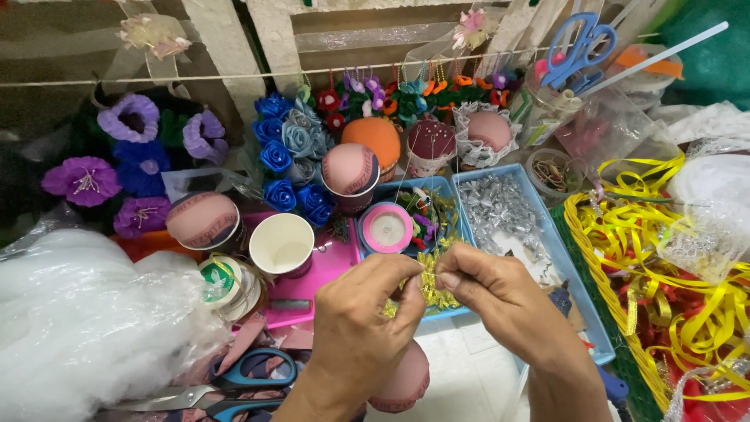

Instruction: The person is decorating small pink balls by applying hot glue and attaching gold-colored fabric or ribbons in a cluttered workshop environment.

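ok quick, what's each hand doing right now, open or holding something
left hand: closed, fingertips pinching the small gold ribbon bow
right hand: closed, pinching the same gold ribbon bow from the other side

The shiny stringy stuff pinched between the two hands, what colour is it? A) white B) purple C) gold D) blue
C: both hands, the left hand and the right hand, pinch a gold ribbon tuft between their fingertips, above the blue tray.
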